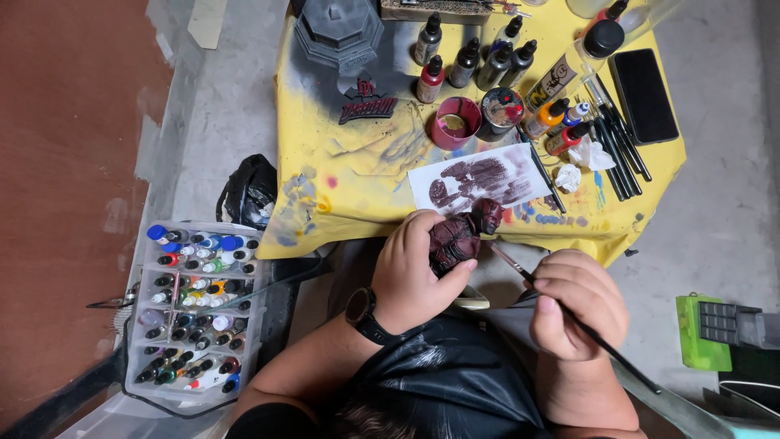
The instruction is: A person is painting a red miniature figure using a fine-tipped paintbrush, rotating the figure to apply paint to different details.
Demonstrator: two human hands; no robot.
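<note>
Over my lap at the yellow table's (650, 175) edge, my left hand (410, 276) clamps a dark red figurine (459, 236), already mostly coated, while my right hand's (577, 305) fingers pinch a thin paintbrush (569, 313), tip just short of it; detailing seemingly remains.

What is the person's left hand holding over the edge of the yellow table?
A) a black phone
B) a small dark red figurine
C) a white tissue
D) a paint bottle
B: the left hand wraps around a small dark red figurine, while the right hand holds a thin paintbrush pointed toward it; the black phone lies untouched on the yellow table.
</note>
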